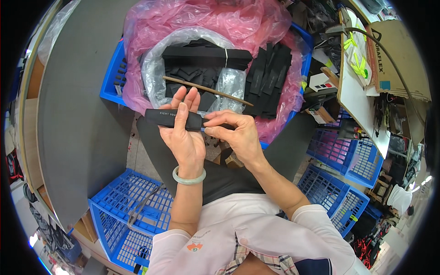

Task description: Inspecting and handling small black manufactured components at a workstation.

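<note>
My left hand (187,144), with a pale bangle at the wrist, holds a black fabric strip (156,117) across its palm. The thumb presses on the strip from above, and light lettering shows on its left part. At the strip's right end, my right hand (243,140) is closed in a pinch of thumb and forefinger on black material. A small pale blue bit shows by those fingertips, too small to name. Just beyond the left fingertips, a thin wooden stick (215,92) lies slantwise over the crate's contents.
Ahead stands a blue crate (109,75) lined with pink plastic (206,18). It holds a tied black bundle (201,57) and loose black strips (268,80). A grey table (78,114) is at left. Blue baskets (133,192) stand low on both sides; a cardboard box (401,59) is at right.
</note>
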`<state>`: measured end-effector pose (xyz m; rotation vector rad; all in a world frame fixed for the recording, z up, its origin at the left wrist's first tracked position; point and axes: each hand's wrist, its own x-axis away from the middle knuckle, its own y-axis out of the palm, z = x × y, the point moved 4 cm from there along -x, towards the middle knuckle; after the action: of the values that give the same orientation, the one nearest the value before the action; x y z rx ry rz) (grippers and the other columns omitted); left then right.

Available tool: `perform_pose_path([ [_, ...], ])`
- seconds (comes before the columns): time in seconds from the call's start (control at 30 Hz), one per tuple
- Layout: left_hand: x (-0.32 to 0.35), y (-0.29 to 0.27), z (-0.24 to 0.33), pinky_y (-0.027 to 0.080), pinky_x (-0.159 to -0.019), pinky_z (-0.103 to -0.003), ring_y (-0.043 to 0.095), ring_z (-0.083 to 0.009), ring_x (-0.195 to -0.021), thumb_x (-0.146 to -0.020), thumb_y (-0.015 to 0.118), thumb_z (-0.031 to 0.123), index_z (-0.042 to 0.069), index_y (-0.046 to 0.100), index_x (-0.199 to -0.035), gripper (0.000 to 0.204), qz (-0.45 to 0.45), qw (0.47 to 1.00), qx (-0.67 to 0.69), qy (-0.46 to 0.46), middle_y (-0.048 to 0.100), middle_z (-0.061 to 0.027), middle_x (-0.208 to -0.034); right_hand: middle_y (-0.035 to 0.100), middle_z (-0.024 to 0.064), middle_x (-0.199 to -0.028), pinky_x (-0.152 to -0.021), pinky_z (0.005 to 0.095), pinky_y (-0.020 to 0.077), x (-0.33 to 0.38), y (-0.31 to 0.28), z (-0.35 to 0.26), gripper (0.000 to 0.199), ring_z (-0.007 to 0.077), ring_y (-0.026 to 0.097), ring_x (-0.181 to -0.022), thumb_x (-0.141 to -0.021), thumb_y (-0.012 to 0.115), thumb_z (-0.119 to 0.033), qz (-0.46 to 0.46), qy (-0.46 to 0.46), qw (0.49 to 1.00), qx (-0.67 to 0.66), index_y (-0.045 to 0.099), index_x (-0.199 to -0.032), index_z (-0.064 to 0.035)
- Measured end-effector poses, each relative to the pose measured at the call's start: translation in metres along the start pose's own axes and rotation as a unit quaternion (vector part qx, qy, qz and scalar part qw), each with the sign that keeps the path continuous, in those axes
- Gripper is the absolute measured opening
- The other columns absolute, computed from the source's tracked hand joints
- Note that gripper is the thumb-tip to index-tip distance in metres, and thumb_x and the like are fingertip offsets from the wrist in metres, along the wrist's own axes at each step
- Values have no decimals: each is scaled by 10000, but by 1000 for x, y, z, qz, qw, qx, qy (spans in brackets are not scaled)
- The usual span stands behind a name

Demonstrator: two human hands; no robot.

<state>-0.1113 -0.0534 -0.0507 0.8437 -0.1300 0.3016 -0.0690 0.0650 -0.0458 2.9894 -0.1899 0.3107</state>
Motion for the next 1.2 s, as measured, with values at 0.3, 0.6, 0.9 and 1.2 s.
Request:
perform_pose_path([
  [0.3,-2,-10,0,506,-756,-354,600,-213,-778,-880,506,-47,50,413,-1029,201,-34,999,0,8,560,-165,-1028,657,86,-853,-642,265,500,9,5,-22,121,189,641,-713,-669,692,28,71,-244,948,190,675,-787,5],
  [0.6,0,-1,0,489,-762,-352,564,-175,-703,-875,480,-64,52,425,-1040,209,-52,997,-2,-55,574,-145,-973,625,94,-875,-705,306,492,-15,7,3,194,259,626,-754,-705,695,-82,-42,-85,995,-10,685,-883,-5],
  [0.9,1,-12,-27,486,-850,-376,605,-189,-700,-899,521,38,54,475,-1113,220,-1,970,56,-235,629,-163,-944,565,200,-912,-569,483,471,-15,19,14,230,396,600,-697,-648,611,-61,-170,-114,891,405,629,-877,-61],
  [1.2,-34,-30,-17,491,-754,-314,495,-120,-571,-899,564,113,50,527,-1007,130,-72,941,140,-299,552,-40,-730,551,195,-985,-635,473,495,-3,14,12,480,382,604,-774,-650,632,-55,-166,-93,883,430,560,-1114,-153],
])
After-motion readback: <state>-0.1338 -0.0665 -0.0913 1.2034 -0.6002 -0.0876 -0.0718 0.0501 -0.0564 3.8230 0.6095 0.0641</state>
